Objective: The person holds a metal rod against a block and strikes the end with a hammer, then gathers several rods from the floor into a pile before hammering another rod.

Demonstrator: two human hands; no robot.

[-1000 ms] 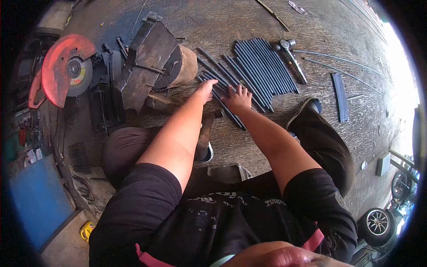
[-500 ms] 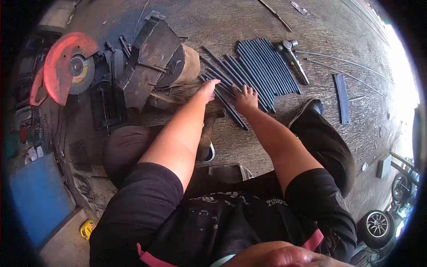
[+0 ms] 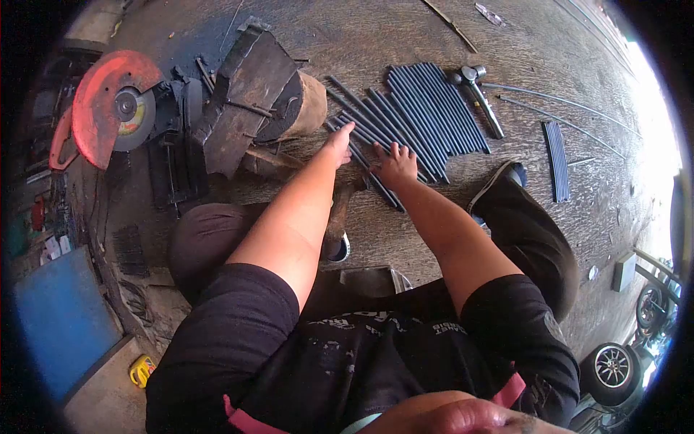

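A row of dark metal rods [image 3: 437, 108] lies side by side on the floor, the nearer ones spread out of line. My left hand [image 3: 340, 146] is at the upper-left end of the loose rods nearest me, its thumb and fingers closed around a rod; the fingertips are partly hidden. Over the lower part of the same rods lies my right hand [image 3: 396, 168], with its fingers apart and touching them. A hammer [image 3: 483, 103] rests along the right side of the row.
At left stands a red-guarded cut-off saw [image 3: 108, 108]. A heavy metal block [image 3: 249, 87] and a wooden stump [image 3: 309, 105] sit beside the rods. Farther right are a small rod bundle [image 3: 556, 160] and thin long rods [image 3: 560, 101]. A yellow tape measure [image 3: 142, 370] lies lower left.
My right hand has shifted slightly left and down, toward me, over the rods. The near rods lie a little closer together; my left hand has barely moved.
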